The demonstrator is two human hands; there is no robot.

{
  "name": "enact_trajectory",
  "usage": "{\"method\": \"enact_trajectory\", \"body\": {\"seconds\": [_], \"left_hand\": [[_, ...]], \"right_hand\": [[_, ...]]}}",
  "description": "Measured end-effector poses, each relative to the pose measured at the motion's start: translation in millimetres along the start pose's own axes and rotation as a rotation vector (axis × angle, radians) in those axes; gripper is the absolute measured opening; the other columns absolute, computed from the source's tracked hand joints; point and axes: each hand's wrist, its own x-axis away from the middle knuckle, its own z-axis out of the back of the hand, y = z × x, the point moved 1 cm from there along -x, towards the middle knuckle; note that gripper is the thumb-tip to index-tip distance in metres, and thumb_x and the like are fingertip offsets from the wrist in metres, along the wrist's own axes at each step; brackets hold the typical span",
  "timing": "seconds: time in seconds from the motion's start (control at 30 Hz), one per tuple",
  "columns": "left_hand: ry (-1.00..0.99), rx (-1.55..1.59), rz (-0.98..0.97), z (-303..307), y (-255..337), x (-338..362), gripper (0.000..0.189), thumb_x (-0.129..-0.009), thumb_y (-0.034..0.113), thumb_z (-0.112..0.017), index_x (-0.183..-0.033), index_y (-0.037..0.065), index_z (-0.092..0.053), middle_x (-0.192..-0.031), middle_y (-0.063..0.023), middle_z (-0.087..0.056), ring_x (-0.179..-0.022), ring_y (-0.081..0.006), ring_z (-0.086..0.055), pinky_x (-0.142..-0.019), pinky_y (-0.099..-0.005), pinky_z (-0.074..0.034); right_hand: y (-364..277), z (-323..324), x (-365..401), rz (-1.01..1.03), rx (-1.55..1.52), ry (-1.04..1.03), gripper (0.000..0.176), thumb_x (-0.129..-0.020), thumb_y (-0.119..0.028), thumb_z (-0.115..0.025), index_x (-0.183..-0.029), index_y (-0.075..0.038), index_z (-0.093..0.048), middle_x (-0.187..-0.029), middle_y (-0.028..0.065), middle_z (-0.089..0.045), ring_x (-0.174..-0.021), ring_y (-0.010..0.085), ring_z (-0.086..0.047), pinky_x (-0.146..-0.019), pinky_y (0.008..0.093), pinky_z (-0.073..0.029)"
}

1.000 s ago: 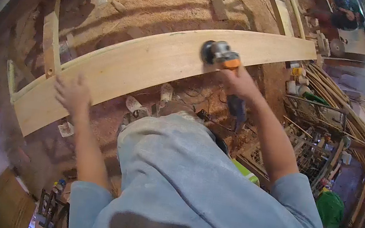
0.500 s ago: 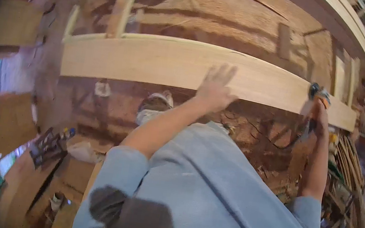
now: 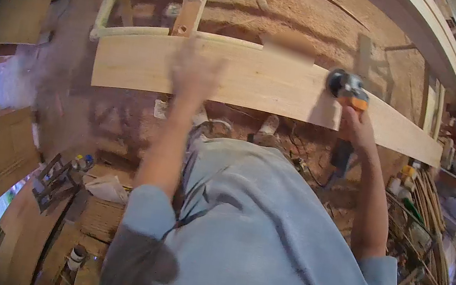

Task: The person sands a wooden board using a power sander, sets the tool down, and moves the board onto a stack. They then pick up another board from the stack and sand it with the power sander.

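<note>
A long pale wooden plank point(image 3: 266, 83) lies crosswise in front of me. Over its left part is my left hand point(image 3: 194, 75), smeared by motion, with its fingers spread and nothing in them. My right hand point(image 3: 358, 126) is wrapped round the body of an angle grinder point(image 3: 353, 93) with an orange band and a dark round head. The grinder's head overlaps the plank's far edge, right of the middle. Its dark rear end points down toward me, below the near edge.
An upright timber point(image 3: 195, 2) meets the plank's far edge at the left. Another long board point(image 3: 417, 23) runs along the upper right. Thin wooden strips point(image 3: 430, 226) are heaped at right. Lower left stands a dark metal tool point(image 3: 54, 181) beside a whitish cloth-like bundle point(image 3: 108, 188).
My left hand has swept left along the plank. My right hand has carried the angle grinder left, from near the plank's right end toward its middle.
</note>
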Motion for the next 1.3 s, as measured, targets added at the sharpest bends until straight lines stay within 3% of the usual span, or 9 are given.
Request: {"method": "enact_trajectory", "body": {"seconds": [0.2, 0.37, 0.5, 0.57, 0.7, 0.77, 0.83, 1.03, 1.3], "left_hand": [[0.06, -0.352, 0.469, 24, -220, -26, 0.066, -0.1, 0.06, -0.036, -0.129, 0.008, -0.065, -0.155, -0.0193, -0.039, -0.145, -0.0389, -0.032, -0.114, -0.0569, -0.025], [-0.225, 0.563, 0.732, 9, -313, -35, 0.077, -0.099, 0.068, -0.034, -0.134, 0.004, -0.06, -0.139, -0.018, -0.058, -0.124, -0.0369, -0.057, -0.102, -0.0416, -0.043], [0.049, 1.231, 0.813, 36, -313, -5, 0.083, -0.098, 0.07, -0.034, -0.129, -0.003, -0.061, -0.131, -0.0192, -0.063, -0.124, -0.0314, -0.057, -0.102, -0.0397, -0.044], [-0.076, 1.534, 0.892, 32, -330, 17, 0.086, -0.098, 0.069, -0.039, -0.13, -0.01, -0.058, -0.129, -0.0217, -0.063, -0.126, -0.0277, -0.056, -0.104, -0.0354, -0.042], [0.277, 1.415, 1.095, -1, -347, 83, 0.086, -0.099, 0.066, -0.041, -0.15, -0.003, -0.037, -0.138, -0.0187, -0.058, -0.129, -0.03, -0.053, -0.111, -0.0388, -0.035], [0.125, 1.135, 1.418, 11, -336, 110, 0.085, -0.098, 0.067, -0.041, -0.154, 0.003, -0.031, -0.142, -0.0153, -0.056, -0.133, -0.0306, -0.049, -0.113, -0.0402, -0.033], [0.137, 1.189, 1.437, -8, -340, 142, 0.085, -0.098, 0.066, -0.041, -0.155, 0.003, -0.031, -0.145, -0.0146, -0.052, -0.135, -0.0296, -0.047, -0.113, -0.0396, -0.033], [0.133, 1.162, 1.389, -12, -355, 161, 0.079, -0.099, 0.064, -0.04, -0.15, 0.004, -0.041, -0.137, -0.0116, -0.058, -0.118, -0.0211, -0.057, -0.098, -0.0347, -0.043], [0.192, 1.322, 1.279, 20, -340, 79, 0.063, -0.103, 0.055, -0.043, -0.128, 0.0, -0.06, -0.12, -0.0085, -0.067, -0.106, -0.0209, -0.062, -0.094, -0.0358, -0.047]], "right_hand": [[-54, -109, 18, 0.09, 0.166, 0.026, 0.035, -0.099, -0.03, -0.058, -0.121, -0.004, -0.052, -0.088, 0.0003, -0.057, -0.075, 0.009, -0.054, -0.064, 0.0276, -0.047], [-91, -188, 22, 0.213, 0.158, -0.181, 0.037, -0.098, -0.026, -0.058, -0.125, -0.002, -0.049, -0.09, 0.0019, -0.058, -0.079, 0.0097, -0.054, -0.07, 0.0274, -0.047], [-137, -248, 21, 0.106, 0.185, -0.277, 0.044, -0.097, -0.028, -0.06, -0.131, -0.001, -0.048, -0.096, 0.0042, -0.062, -0.082, 0.0116, -0.058, -0.072, 0.0292, -0.05], [-141, -273, 9, 0.243, 0.238, -0.302, 0.047, -0.097, -0.03, -0.06, -0.131, -0.001, -0.048, -0.098, 0.0062, -0.064, -0.082, 0.013, -0.06, -0.071, 0.0307, -0.05], [-181, -327, 5, 0.228, 0.406, -0.391, 0.054, -0.094, -0.037, -0.062, -0.13, 0.001, -0.048, -0.098, 0.0125, -0.067, -0.086, 0.0186, -0.066, -0.074, 0.0349, -0.052], [-204, -356, 7, 0.259, 0.447, -0.408, 0.056, -0.093, -0.039, -0.063, -0.129, 0.002, -0.049, -0.093, 0.015, -0.068, -0.087, 0.0229, -0.068, -0.076, 0.0364, -0.053], [-212, -382, -7, 0.539, 0.438, -0.409, 0.053, -0.092, -0.039, -0.063, -0.123, 0.004, -0.052, -0.09, 0.0166, -0.07, -0.084, 0.0277, -0.07, -0.077, 0.0392, -0.053], [-269, -452, 4, 0.548, 0.547, -0.685, 0.066, -0.091, -0.045, -0.064, -0.131, 0.004, -0.047, -0.106, 0.0202, -0.068, -0.099, 0.0305, -0.068, -0.088, 0.0388, -0.051], [-248, -457, -15, 0.547, 0.536, -0.543, 0.07, -0.09, -0.046, -0.065, -0.13, 0.008, -0.045, -0.105, 0.0209, -0.067, -0.098, 0.0284, -0.067, -0.089, 0.0377, -0.05]]}}
